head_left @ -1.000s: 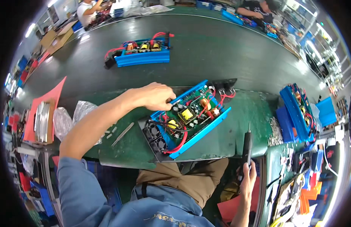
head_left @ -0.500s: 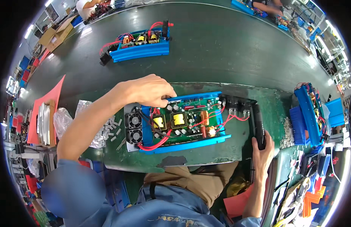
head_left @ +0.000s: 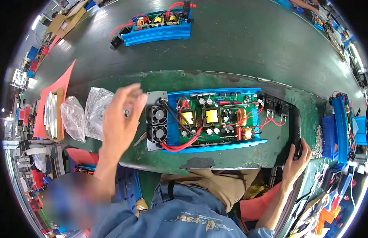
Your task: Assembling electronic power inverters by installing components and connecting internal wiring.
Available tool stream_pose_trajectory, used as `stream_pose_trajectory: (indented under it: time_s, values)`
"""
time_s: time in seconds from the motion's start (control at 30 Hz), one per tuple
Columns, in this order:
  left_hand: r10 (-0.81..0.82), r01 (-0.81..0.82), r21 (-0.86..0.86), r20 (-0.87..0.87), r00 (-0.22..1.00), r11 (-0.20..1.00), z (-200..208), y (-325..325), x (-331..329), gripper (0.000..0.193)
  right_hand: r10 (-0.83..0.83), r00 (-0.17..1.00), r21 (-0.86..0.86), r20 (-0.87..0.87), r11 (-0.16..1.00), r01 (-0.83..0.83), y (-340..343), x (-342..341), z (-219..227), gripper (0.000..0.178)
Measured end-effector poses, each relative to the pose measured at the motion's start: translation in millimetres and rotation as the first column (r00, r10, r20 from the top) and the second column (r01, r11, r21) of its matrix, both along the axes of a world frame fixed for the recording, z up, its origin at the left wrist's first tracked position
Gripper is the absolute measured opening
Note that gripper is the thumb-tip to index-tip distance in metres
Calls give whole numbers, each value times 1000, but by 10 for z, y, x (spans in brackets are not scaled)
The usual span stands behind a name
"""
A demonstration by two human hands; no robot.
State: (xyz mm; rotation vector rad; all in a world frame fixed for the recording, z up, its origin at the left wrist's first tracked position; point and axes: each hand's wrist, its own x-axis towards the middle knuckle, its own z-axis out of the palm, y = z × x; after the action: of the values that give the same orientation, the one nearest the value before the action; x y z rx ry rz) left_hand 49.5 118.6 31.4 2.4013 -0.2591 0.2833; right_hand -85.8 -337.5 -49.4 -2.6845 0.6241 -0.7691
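Note:
A blue metal chassis [head_left: 215, 148] lies on the green bench in front of me, holding a green circuit board [head_left: 227, 115] with yellow transformers, copper coils and red wires. Two black fans [head_left: 159, 123] sit on its left end plate. A black end panel [head_left: 277, 104] is wired to the right end. My left hand [head_left: 118, 127] is raised left of the fans, beside a clear plastic bag; motion blurs it, but thumb and fingers look apart with nothing visible between them. At the right, my right hand [head_left: 297, 162] grips the lower end of a black electric screwdriver [head_left: 296, 127].
A second blue chassis [head_left: 158, 35] stands farther back; another [head_left: 342, 131] is at the right by a blue bin [head_left: 330, 137]. Small screws [head_left: 318, 141] lie beside the bin. Plastic bags [head_left: 74, 119] and a pink sheet [head_left: 55, 93] are at the left.
My left hand has left the chassis's far edge and moved left, past the fans. The right hand still holds the screwdriver. The whole view has shifted, so bench things appear farther right.

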Motion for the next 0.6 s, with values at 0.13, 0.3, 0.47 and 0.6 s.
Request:
stream_pose_trajectory:
  time_s: [0.13, 0.3, 0.47, 0.6]
  values:
    - [89, -160, -165, -368, 925, 973, -137, -18, -371, 41, 170, 978, -70, 118, 984, -163, 393, 155, 336, 31]
    - [21, -91, -287, -238, 971, 954, -396, -219, -553, 35, 662, 740, 108, 118, 732, -672, 1254, 534, 695, 29]
    - [37, -17, -219, 88, 995, 976, -261, -372, -513, 49, 891, 450, 105, 58, 443, -890, 1793, 711, 782, 32]
    - [-16, 23, -74, 93, 996, 997, -131, -487, -376, 47, 893, 448, 84, 36, 444, -892, 1837, 722, 742, 36]
